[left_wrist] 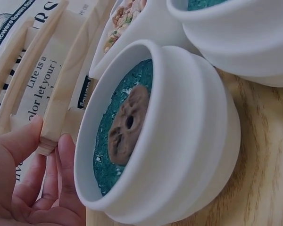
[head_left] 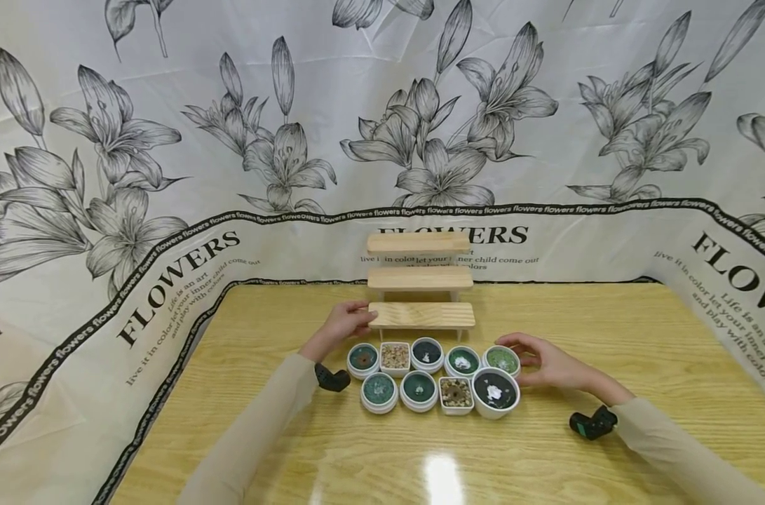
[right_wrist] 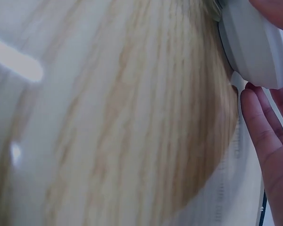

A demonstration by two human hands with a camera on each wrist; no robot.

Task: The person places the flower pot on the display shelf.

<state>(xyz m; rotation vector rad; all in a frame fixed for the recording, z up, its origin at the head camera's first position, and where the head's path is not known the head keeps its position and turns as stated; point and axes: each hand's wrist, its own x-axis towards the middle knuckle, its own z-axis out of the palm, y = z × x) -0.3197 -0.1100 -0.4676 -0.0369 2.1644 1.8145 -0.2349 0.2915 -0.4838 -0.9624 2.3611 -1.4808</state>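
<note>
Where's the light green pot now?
In the head view, the light green pot sits right of centre, beside the right hand, just behind the large pot.

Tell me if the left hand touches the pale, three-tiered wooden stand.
Touching: the left wrist view shows the left hand pinching one end of the stand.
</note>
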